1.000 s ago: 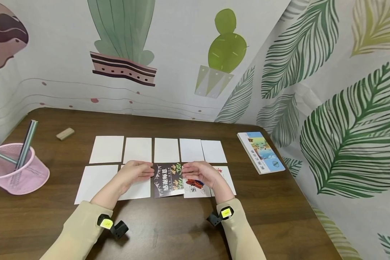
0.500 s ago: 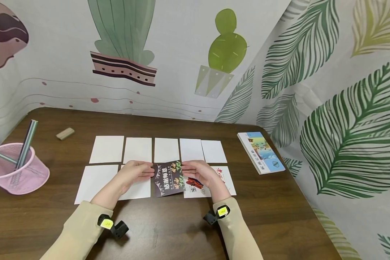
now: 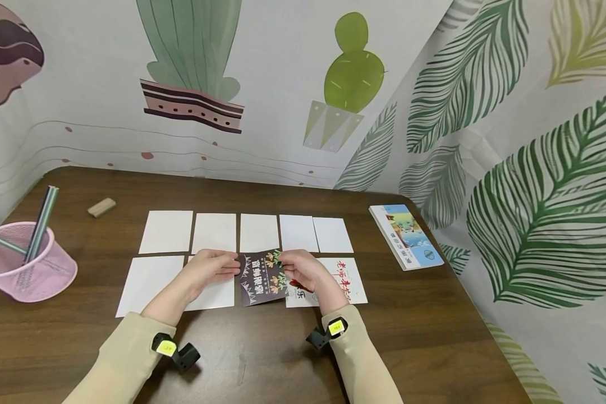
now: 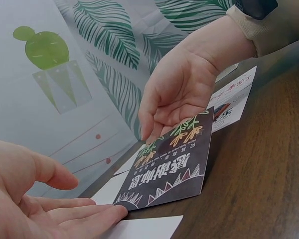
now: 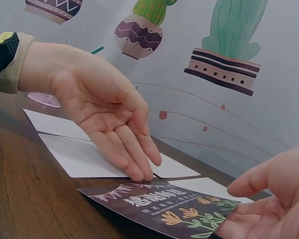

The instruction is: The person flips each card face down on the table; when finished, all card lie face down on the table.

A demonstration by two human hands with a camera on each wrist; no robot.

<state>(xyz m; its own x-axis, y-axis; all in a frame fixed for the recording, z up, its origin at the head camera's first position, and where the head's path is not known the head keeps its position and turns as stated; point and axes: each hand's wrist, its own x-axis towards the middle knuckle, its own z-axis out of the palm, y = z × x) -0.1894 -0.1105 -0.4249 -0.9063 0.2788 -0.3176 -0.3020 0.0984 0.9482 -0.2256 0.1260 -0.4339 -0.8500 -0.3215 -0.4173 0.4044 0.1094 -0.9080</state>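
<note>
A dark printed greeting card (image 3: 262,278) with white lettering and orange-green plants lies between the two hands. Its right side is tilted up from the table. The left hand (image 3: 213,269) has its straight fingertips at the card's left edge, and its thumb (image 4: 60,177) stands apart in the left wrist view. At the raised right edge, the right hand (image 3: 305,269) has its fingers behind the card; in the right wrist view its thumb (image 5: 244,184) is apart from the card. A white card with red lettering (image 3: 350,280) lies right of it, partly overlapped by the right hand.
A row of blank white cards (image 3: 259,233) lies behind, and more blank cards (image 3: 148,286) lie at the left. A pink mesh pen holder (image 3: 45,275) with pencils stands at far left, near an eraser (image 3: 101,207). A card pack (image 3: 406,237) lies at right.
The card's right side has risen and its right edge has turned slightly. My right hand has moved left and closer in over the card's edge; the left hand has stayed put.
</note>
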